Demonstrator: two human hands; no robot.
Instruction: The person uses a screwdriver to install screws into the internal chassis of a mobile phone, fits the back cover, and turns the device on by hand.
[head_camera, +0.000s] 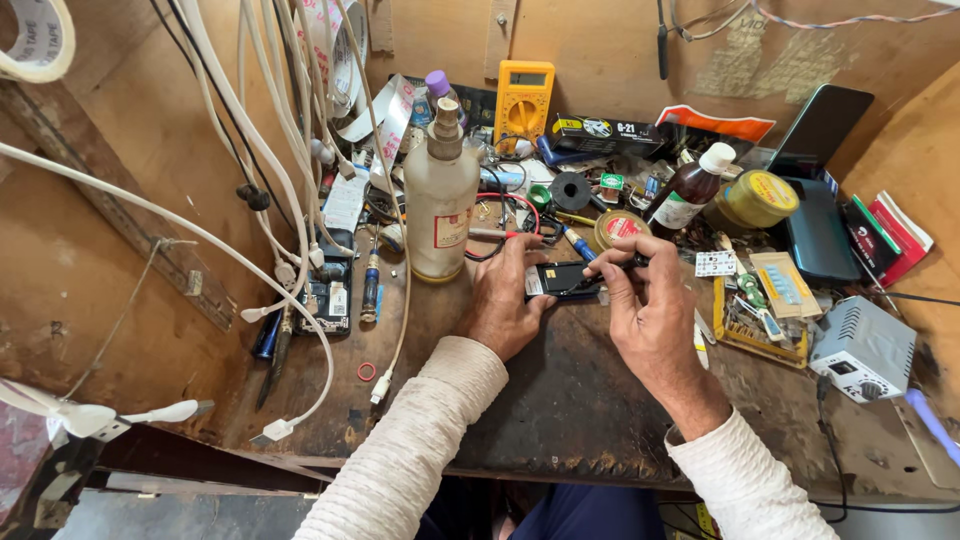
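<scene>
A small black phone with its back open (562, 278) lies on the dark worn workbench (560, 400). My left hand (505, 300) rests on the bench and steadies the phone's left end with thumb and fingers. My right hand (650, 315) pinches a thin dark tool (612, 264) whose tip points down at the phone's right side. Both arms wear cream knitted sleeves.
A tall whitish bottle (440, 195) stands just left of the hands. Behind are a yellow multimeter (523, 100), a brown bottle (690, 190), a yellow-lidded jar (758, 198) and tins. A grey station box (862, 348) and parts tray (762, 310) sit right. White cables (290, 200) hang left.
</scene>
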